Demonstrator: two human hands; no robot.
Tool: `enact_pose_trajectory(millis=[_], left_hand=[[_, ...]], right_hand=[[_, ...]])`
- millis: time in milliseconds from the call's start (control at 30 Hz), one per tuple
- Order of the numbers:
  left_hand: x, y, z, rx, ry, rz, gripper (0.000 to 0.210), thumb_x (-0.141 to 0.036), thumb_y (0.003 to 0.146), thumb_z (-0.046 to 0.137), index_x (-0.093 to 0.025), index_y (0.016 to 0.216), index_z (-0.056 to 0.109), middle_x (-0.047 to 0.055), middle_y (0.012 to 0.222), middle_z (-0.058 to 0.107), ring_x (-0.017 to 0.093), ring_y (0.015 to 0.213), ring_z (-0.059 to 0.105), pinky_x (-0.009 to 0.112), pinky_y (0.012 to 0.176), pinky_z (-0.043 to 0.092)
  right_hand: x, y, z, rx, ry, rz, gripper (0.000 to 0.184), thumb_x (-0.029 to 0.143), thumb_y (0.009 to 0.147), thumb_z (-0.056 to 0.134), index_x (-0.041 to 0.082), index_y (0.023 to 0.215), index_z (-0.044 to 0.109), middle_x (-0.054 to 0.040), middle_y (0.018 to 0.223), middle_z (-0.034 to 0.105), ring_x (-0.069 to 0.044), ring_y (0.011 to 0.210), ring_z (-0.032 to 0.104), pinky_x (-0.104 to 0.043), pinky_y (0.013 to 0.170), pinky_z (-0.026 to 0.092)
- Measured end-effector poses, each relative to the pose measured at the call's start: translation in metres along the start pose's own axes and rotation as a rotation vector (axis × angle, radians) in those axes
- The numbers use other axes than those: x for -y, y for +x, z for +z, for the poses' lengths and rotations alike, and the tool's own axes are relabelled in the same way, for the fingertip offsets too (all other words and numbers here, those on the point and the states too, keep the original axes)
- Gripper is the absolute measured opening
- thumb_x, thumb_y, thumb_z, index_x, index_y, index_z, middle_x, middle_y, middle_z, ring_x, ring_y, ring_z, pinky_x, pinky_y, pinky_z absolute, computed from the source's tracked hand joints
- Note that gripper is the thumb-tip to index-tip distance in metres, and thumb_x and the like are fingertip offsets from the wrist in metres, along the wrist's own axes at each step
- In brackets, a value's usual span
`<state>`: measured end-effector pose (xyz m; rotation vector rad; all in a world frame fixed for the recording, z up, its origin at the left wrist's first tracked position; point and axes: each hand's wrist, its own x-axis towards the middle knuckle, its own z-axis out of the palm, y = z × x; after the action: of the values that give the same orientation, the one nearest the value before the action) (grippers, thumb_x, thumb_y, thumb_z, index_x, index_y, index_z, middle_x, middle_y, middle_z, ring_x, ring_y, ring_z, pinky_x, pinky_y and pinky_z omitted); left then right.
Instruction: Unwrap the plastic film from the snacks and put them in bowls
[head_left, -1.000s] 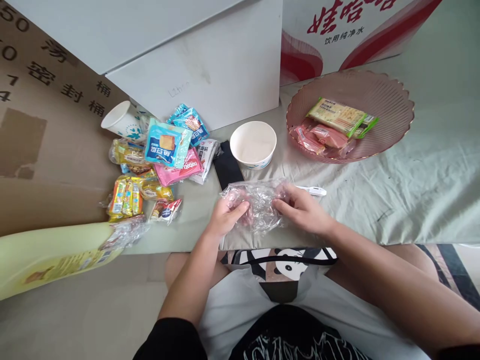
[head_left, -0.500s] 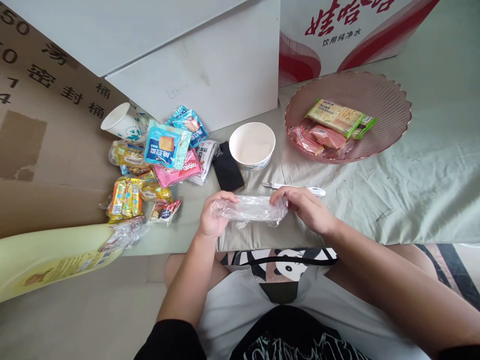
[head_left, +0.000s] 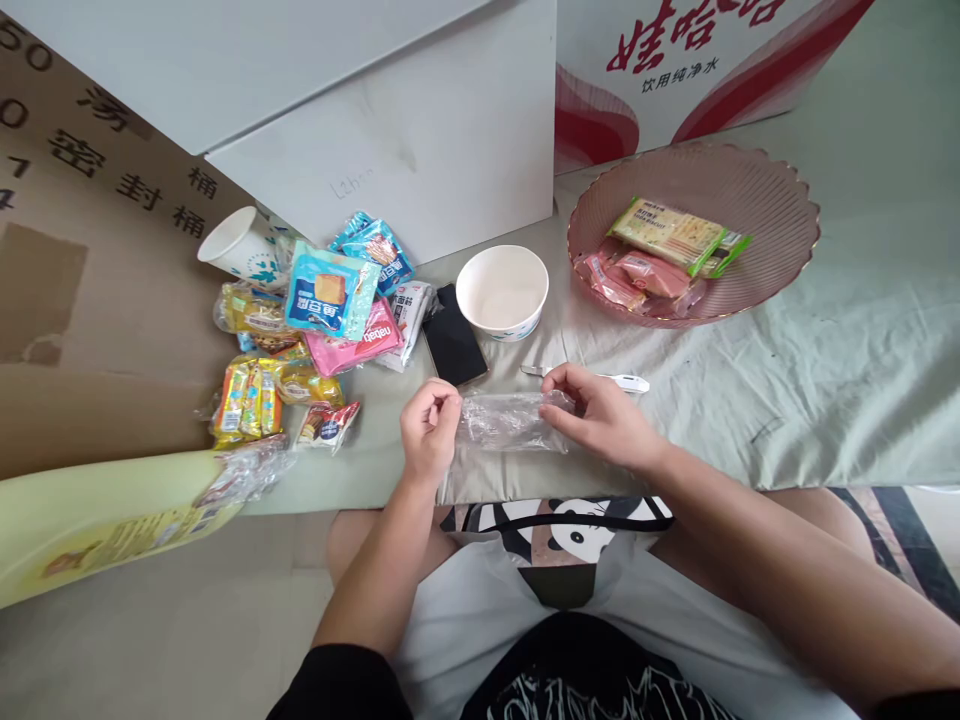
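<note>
A clear, crinkled plastic bag (head_left: pixel 504 422) lies flattened at the front edge of the cloth-covered table. My left hand (head_left: pixel 430 432) is closed in a pinch at the bag's left end. Over its right end, my right hand (head_left: pixel 600 415) has thumb and forefinger apart, the thumb touching or just above the plastic. A white utility knife (head_left: pixel 628 383) lies behind my right hand, which partly covers it. Beyond the bag are a black phone (head_left: pixel 454 340) and a white paper bowl (head_left: pixel 502 290).
Wrapped snacks (head_left: pixel 330 290) are piled at the left by a tipped paper cup (head_left: pixel 238 245). A pink scalloped bowl (head_left: pixel 772 225) with several packets stands back right. White boxes (head_left: pixel 450 150) border the back, with a yellow-green plastic container (head_left: pixel 97 500) at the left.
The bag has gone from bunched to flatter. My left hand has closed into a pinch at its left end, and my right thumb and forefinger have spread apart.
</note>
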<state>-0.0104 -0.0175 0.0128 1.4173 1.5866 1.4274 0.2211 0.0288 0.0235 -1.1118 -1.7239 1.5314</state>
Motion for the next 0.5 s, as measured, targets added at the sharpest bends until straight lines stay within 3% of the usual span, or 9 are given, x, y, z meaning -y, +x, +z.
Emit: enact_pose_trajectory(millis=[200, 500], left_hand=[[-0.0081, -0.004, 0.0036, 0.065, 0.081, 0.004, 0.03, -0.033, 0.09, 0.062, -0.02, 0.063, 0.054, -0.001, 0.06, 0.05, 0.013, 0.057, 0.042, 0.028, 0.055, 0.032], [-0.0065, -0.0046, 0.0035, 0.033, 0.109, -0.033, 0.032, -0.036, 0.089, 0.061, -0.021, 0.063, 0.053, -0.001, 0.06, 0.049, 0.014, 0.058, 0.043, 0.029, 0.057, 0.034]], right_hand=[[0.0, 0.0005, 0.0001, 0.001, -0.006, -0.014, 0.012, 0.033, 0.087, 0.058, 0.022, 0.085, 0.054, 0.0025, 0.07, 0.053, -0.013, 0.064, 0.047, -0.027, 0.062, 0.038], [-0.0018, 0.0002, 0.001, 0.006, -0.006, -0.013, 0.013, 0.034, 0.087, 0.058, 0.022, 0.085, 0.053, 0.0017, 0.072, 0.054, -0.014, 0.065, 0.049, -0.028, 0.064, 0.04]])
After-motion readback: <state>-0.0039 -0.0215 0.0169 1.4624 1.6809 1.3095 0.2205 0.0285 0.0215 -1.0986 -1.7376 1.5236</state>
